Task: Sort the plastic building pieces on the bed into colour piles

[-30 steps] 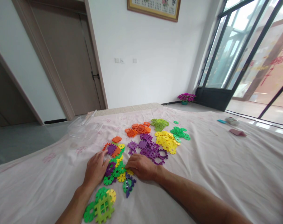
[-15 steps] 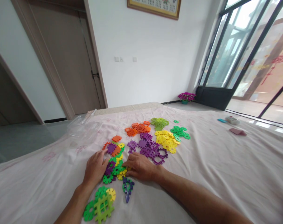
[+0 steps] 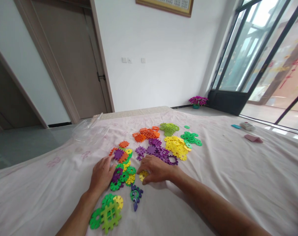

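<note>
My right hand [image 3: 156, 167] has its fingers curled over a yellow slotted disc [image 3: 143, 176] just right of the mixed pile. My left hand [image 3: 102, 172] lies along the pile's left side, fingers stretched out and apart, fingertips by a purple square piece [image 3: 118, 154]. Between the hands, green discs [image 3: 124, 177], yellow discs [image 3: 130, 179] and a darker purple piece [image 3: 116, 175] overlap. Close to me lie a dark blue pointed piece [image 3: 135, 198] over a green disc, and a light green lattice piece [image 3: 110, 214] with green and yellow discs under it.
Sorted by colour farther off are orange [image 3: 146, 134], purple [image 3: 160, 151], yellow [image 3: 177, 147], light green [image 3: 168, 128] and green [image 3: 191, 138] heaps. A clear plastic bag [image 3: 89, 131] is at the far left. Folded pink paper [image 3: 253, 138] rests at the right on the wrinkled cloth [image 3: 225, 177].
My right hand has moved slightly right, away from the mixed pile, taking a yellow disc with it. My left hand stays beside the pile. The view has shifted a little.
</note>
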Demonstrator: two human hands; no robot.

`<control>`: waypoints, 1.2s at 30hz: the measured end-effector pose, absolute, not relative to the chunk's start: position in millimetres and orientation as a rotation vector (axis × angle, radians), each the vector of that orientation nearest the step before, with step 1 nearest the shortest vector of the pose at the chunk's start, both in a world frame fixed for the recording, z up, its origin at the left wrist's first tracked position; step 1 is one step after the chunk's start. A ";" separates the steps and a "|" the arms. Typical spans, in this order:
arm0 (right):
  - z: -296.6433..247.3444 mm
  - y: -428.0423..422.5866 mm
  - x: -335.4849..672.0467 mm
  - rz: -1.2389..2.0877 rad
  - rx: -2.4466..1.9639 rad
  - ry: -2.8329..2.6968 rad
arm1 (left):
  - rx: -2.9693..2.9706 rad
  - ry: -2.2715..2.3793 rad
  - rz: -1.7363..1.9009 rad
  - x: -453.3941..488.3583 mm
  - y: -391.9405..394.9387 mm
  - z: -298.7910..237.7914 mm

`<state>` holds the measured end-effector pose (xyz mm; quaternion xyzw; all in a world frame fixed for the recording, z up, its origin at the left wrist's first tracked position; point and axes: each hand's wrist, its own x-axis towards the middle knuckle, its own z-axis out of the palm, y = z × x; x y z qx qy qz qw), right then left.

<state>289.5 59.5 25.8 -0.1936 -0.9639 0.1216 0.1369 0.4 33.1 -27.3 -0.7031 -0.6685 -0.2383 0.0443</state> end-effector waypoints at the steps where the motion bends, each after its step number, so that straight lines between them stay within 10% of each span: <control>1: 25.2 59.8 289.2 0.369 -0.569 -2.787 | -2.148 -2.044 -0.731 0.3 33.3 -27.6; 22: 48.0 115.4 379.4 -0.232 -1.776 -1.867 | -2.156 -2.021 -0.709 0.8 33.4 -27.6; 36: 29.2 35.3 259.9 0.323 -0.557 -2.605 | -2.144 -2.020 -0.735 0.1 34.0 -29.5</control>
